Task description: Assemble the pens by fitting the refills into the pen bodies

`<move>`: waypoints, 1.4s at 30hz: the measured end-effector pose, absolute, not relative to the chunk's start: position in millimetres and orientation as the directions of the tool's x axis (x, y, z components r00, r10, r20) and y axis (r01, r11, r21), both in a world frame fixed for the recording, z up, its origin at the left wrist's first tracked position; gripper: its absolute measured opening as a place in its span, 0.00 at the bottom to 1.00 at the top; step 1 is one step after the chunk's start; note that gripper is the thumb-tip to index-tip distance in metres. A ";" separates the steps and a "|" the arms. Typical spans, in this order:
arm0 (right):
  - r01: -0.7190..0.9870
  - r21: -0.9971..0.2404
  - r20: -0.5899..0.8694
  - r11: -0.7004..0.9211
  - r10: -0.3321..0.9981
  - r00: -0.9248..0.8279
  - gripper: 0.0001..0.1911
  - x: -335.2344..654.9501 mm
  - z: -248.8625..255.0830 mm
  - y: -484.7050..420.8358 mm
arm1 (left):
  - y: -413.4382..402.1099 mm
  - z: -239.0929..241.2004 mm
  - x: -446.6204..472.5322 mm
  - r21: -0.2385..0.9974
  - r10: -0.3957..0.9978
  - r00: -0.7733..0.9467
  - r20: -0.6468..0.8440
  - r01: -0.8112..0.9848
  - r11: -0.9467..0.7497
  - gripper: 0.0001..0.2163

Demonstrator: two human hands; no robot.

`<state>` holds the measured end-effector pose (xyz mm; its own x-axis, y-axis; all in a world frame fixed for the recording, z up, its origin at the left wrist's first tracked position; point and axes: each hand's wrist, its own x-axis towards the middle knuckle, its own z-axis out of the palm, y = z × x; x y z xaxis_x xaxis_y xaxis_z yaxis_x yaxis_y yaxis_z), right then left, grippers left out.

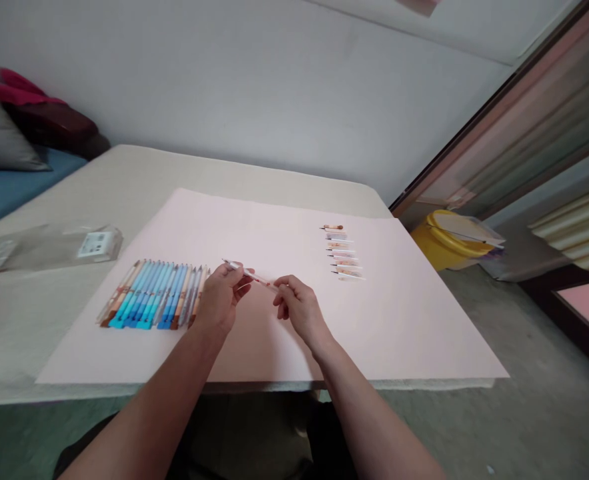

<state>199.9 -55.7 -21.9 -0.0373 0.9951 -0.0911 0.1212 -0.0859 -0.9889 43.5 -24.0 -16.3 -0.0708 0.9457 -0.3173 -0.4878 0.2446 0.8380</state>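
A slim white pen (252, 274) with small red marks and a dark tip is held slantwise above the pink sheet. My left hand (220, 291) pinches it near its tip end, which points up and left. The fingers of my right hand (296, 301) are closed at its other end; exactly what they grip there is partly hidden. Left of my left hand lies a row of several pens (149, 288) in blue, turquoise, brown and clear, side by side. Farther right sits a column of several slender pen-like pieces (342, 255), their dark tips facing left.
The pink sheet (399, 320) covers much of the pale table (234, 172). Clear plastic packaging (49, 247) with a white label lies at the left. A yellow bucket (442, 243) stands on the floor at right. A grey cushion (4, 137) rests on blue seating.
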 end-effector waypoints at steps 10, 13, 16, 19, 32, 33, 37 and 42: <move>0.216 -0.971 -0.114 -0.099 0.992 -0.057 0.14 196.6 -21.1 -57.7 | -26.2 -11.3 44.4 0.827 0.948 -0.046 -0.315 -0.503 0.251 0.07; 0.203 -0.972 -0.128 -0.115 0.991 -0.049 0.16 197.2 -22.0 -57.5 | -26.5 -10.4 45.0 0.821 0.948 -0.028 -0.318 -0.508 0.260 0.07; 0.190 -0.972 -0.148 -0.137 0.988 -0.048 0.16 196.0 -22.3 -57.2 | -26.1 -11.6 45.5 0.817 0.945 -0.041 -0.325 -0.515 0.259 0.06; 0.270 -0.957 -0.114 -0.102 0.993 -0.027 0.12 193.6 -22.5 -58.0 | -25.4 -13.3 45.6 0.809 0.937 -0.073 -0.341 -0.530 0.253 0.06; 0.595 -0.802 0.029 0.055 0.998 -0.053 0.12 194.6 -22.8 -59.9 | -26.0 -11.2 45.0 0.786 0.932 -0.057 -0.359 -0.557 0.268 0.06; 0.620 -0.783 0.034 0.054 0.998 -0.044 0.09 194.4 -23.0 -60.0 | -25.9 -11.1 45.1 0.785 0.932 -0.060 -0.358 -0.559 0.265 0.06; 0.815 -0.574 0.103 0.079 0.994 -0.024 0.12 191.0 -22.5 -62.8 | -26.3 -10.7 45.4 0.786 0.931 -0.061 -0.359 -0.557 0.267 0.06; 0.892 -0.436 0.161 0.124 0.985 -0.058 0.09 188.8 -21.6 -65.1 | -27.1 -11.9 45.4 0.795 0.936 -0.043 -0.348 -0.542 0.271 0.07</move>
